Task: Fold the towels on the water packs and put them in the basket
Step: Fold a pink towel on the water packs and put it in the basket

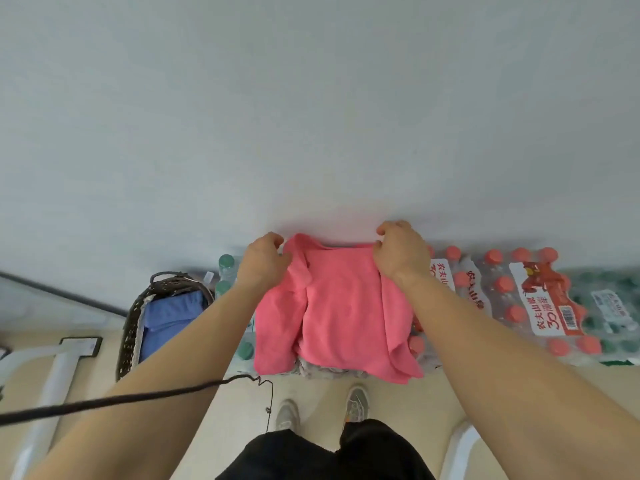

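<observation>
While both hands sit at the far edge of the pink terry towel, the step in hand looks like the first fold of that towel. At the far-left corner the left hand has its fingers curled and pinches the cloth. The right hand is curled the same way and grips the far-right corner.

The towel lies spread but rumpled over the shrink-wrapped packs of red-capped water bottles, w/ its near edge hanging off the front toward the person and the side flaps loosely turned in. Under that near edge a bit of grey cloth shows, prob. another towel (can't tell how many). A dark woven wicker basket stands just left of the packs w/ a folded blue towel inside. So approx. one towel is done, the pink one is in progress and at least one is left.

Next move, as I judge it: lift both corners together and bring the far edge to the near edge, keeping the corners level so the edges meet. Then smooth, fold again to basket size, carry left & lay it on the blue one. It needs an even pull from both hands, else the rumpled left side bunches. The bottle caps make a bumpy base, so creases may not press flat. A thin black cable crosses in front of the left forearm; mind it on the reach to the basket.
</observation>
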`<state>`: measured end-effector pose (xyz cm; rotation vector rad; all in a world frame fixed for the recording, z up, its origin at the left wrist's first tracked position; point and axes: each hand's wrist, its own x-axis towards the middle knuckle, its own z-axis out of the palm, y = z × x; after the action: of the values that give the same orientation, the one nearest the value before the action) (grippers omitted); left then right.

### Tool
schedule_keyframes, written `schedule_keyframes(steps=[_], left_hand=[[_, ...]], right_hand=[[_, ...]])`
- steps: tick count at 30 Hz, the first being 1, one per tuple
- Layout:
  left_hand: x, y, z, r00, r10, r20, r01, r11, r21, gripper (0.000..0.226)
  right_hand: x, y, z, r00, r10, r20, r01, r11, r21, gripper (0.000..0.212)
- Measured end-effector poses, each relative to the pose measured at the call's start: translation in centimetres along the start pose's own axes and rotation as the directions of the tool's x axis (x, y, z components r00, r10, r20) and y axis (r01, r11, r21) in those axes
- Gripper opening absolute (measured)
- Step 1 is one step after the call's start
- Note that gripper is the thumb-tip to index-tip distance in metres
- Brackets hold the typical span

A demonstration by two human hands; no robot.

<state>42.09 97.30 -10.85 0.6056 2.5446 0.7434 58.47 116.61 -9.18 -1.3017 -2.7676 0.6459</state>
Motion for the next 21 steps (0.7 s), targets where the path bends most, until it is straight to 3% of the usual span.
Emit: schedule_keyframes(steps=[5,12,17,21], left_hand=[[-1.5,-2.7,-0.2,0.996,-0.074,0.059,0.066,0.990,0.125,0.028],[-3.0,-5.5,0.3,0.992,0.037,0.117,-0.061,0.976,0.211,0.028],[-2.6,-6.6,0.4,0.993,0.100,0.056,-0.107,0.984,0.139,0.015],[-2.9,-7.5,-0.3,0.994,0.092,0.055,-0.089,0.995,-0.051,0.010]], right_hand=[[-2.1,-2.0,2.7,0.991,-0.119,0.068,0.118,0.993,0.014,0.021],[-4.3,-6.7,6.0,0.959,-0.214,0.184,0.209,0.977,0.047,0.006],[-3.2,-8.7,8.1,0.967,-0.126,0.221,0.123,0.992,0.029,0.039],[-2.2,-9.9,9.0,0.977,-0.054,0.208,0.045,0.998,0.051,0.025]])
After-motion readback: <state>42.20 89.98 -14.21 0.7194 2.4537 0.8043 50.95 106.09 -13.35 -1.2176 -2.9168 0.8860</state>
